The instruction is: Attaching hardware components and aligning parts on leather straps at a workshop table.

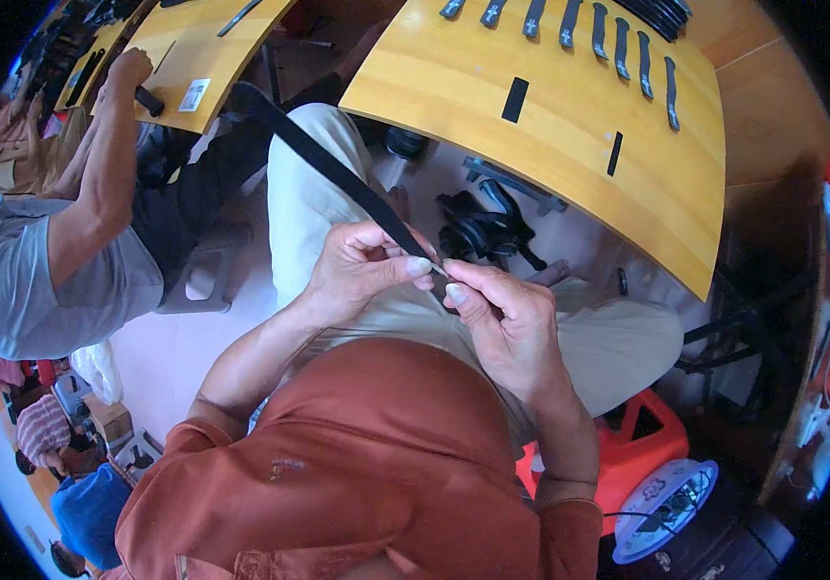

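Observation:
Above my lap, both hands pinch one end of a long black strap [337,174]. The strap runs up and away to the left, its far end in the air beside my left knee. My left hand [362,271] is closed on it, thumb against the fingers. Close against it, my right hand [507,319] grips the same end between thumb and forefinger. A small pale bit shows between the fingertips; I cannot make out what it is. In front, on the wooden table [444,87], lie a short black strip [515,100] and a narrower black piece [615,153].
Several black straps with pale marks [567,24] line the table's far side, beside a black stack [656,14]. A black bundle [492,222] lies on the floor beneath. A red plastic stool [647,440] and a pale oval basin [666,507] are right. Left, a co-worker [57,261] sits at another table.

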A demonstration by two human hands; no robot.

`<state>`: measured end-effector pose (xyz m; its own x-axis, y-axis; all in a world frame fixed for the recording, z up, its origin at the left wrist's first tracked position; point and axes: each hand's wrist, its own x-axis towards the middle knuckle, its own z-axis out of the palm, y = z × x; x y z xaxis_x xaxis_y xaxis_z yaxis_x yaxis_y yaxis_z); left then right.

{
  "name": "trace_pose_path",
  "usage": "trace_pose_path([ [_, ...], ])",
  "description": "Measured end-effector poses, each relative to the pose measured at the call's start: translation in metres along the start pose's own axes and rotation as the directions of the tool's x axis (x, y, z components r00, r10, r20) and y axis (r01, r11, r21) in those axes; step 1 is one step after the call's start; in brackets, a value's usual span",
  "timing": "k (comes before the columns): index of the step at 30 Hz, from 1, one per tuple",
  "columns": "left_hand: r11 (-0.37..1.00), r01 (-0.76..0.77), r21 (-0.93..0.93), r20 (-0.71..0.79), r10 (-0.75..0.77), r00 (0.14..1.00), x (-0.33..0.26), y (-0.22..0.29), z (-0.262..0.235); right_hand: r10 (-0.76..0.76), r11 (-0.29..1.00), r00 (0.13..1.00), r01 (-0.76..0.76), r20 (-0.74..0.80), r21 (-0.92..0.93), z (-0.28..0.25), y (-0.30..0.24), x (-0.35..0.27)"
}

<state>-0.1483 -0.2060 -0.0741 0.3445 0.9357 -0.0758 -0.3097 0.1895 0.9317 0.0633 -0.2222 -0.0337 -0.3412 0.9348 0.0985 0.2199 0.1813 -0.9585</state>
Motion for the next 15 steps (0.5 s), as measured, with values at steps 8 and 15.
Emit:
trace_pose_path([
  [8,0.999,-0.005,0.036,0.012,0.004,1.000,0.0012,-0.0023,-0.0011,-0.027,1.000,0.999,0.028,-0.022,0.013,0.0007,0.0051,-0.0006],
  [15,0.997,-0.001,0.075,0.024,-0.001,1.000,0.0017,-0.0068,-0.0028,-0.045,0.998,0.999,0.044,-0.019,-0.044,0.0002,0.0075,-0.0005],
])
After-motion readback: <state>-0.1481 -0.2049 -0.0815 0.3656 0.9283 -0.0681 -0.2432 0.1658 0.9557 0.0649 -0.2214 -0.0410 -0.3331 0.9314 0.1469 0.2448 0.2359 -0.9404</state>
